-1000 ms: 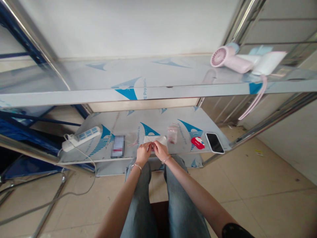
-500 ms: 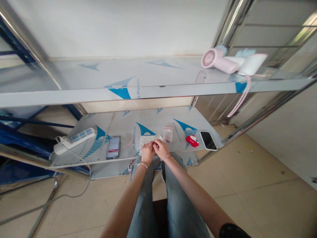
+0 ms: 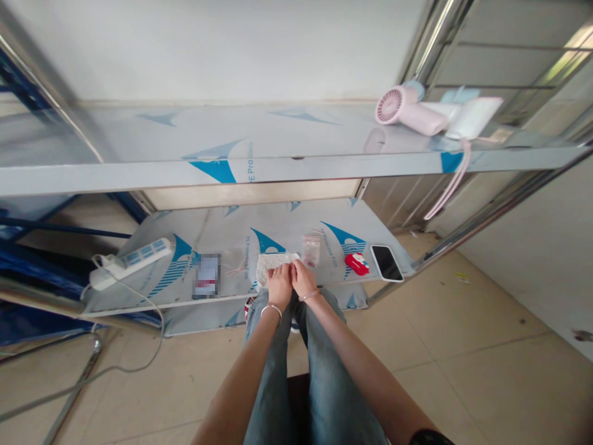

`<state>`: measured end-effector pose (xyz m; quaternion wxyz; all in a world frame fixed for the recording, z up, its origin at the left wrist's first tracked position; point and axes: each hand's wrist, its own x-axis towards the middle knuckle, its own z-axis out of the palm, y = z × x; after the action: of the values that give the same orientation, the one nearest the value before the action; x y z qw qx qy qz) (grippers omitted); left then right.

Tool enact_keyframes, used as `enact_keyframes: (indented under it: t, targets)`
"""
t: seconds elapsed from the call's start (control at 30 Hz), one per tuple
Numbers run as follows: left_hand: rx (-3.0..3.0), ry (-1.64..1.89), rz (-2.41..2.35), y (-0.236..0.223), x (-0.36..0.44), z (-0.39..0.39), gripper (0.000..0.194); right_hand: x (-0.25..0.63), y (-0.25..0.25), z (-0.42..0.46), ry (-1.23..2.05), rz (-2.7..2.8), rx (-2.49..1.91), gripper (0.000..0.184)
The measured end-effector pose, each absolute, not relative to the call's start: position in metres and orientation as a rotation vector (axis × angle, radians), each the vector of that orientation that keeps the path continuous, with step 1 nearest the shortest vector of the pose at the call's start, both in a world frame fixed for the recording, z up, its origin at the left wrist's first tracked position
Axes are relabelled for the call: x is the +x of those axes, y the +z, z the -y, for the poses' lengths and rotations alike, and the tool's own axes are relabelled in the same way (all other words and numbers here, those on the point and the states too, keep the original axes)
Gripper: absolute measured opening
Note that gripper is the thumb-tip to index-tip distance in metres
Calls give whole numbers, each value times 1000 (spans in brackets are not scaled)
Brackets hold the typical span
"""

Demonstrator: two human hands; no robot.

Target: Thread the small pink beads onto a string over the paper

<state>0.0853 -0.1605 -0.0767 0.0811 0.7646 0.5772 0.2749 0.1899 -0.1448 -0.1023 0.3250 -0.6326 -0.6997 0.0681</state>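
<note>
Fingers [image 3: 280, 272] shifted right, exposing the rumpled white pad [image 3: 264, 266].

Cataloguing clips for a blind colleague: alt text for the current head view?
A person's left hand and right hand meet by a white pad on a shelf; anything held is hidden. A clear bag, red item and phone lie to its right; a pixelated rectangle and power strip lie left.

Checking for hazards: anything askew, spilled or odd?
Nothing looks spilled. The pale-pink looped strap dangles off the film-covered upper shelf; the long grey cable droops off the matching lower shelf. Either might snag.
</note>
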Motion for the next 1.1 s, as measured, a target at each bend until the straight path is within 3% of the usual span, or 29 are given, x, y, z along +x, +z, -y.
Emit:
enact_keyframes:
  t: [0.5,0.9,1.1]
  targets:
    - [2565,959,-1767,-71,8,158,19,140,-105,142,48,1671,-1428,14]
    - [2611,779,-1726,-70,-15,163,22,123,-98,140,186,1914,-1490,33]
    - [2720,636,-1687,-72,-40,163,58,130,-93,138,297,2026,-1416,45]
